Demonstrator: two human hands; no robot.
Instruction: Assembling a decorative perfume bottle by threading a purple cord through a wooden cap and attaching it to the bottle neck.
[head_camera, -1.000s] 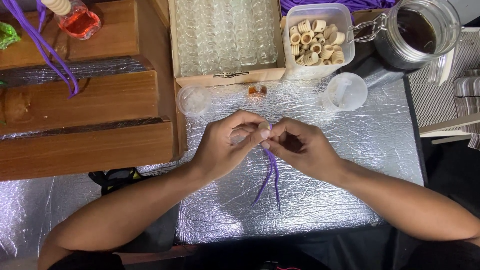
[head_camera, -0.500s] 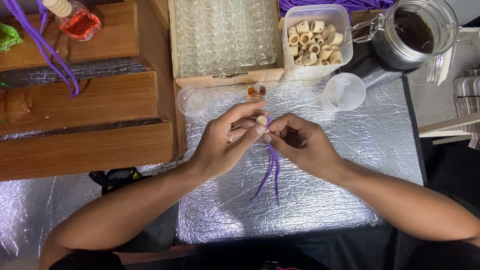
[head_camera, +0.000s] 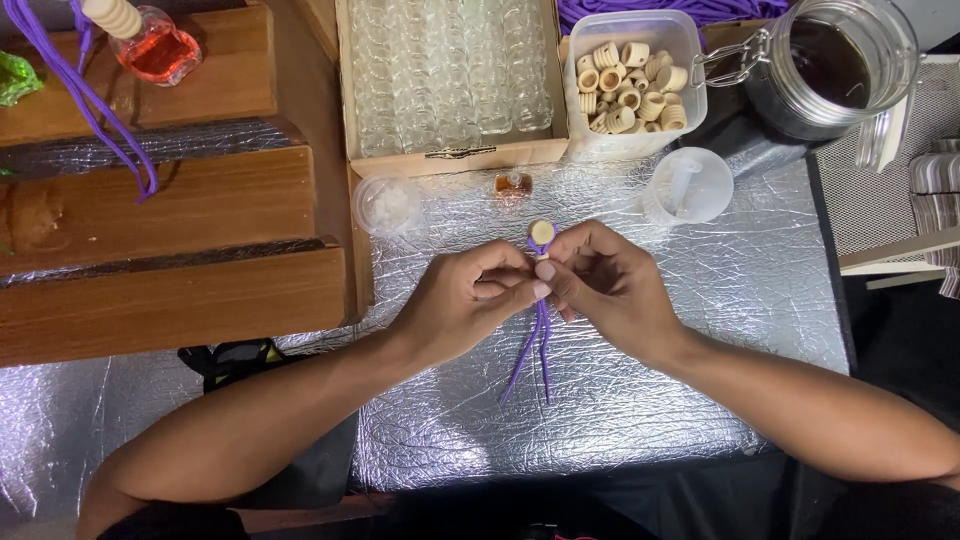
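Purple cord (head_camera: 538, 345) trails toward the near edge of the silver foil mat (head_camera: 700, 400). The left hand (head_camera: 462, 300) and right hand (head_camera: 605, 285) both pinch its top, where a small wooden cork (head_camera: 542, 232) sits looped. Farther off stand a box of glass vials (head_camera: 450, 70) and a tub of corks (head_camera: 630, 75).

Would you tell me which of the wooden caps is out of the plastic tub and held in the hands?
The single wooden cap above both hands' fingertips, with purple cord looped round it; all others lie piled in the clear tub.

Foil-covered table (head_camera: 700, 400) with wooden box (head_camera: 450, 160)
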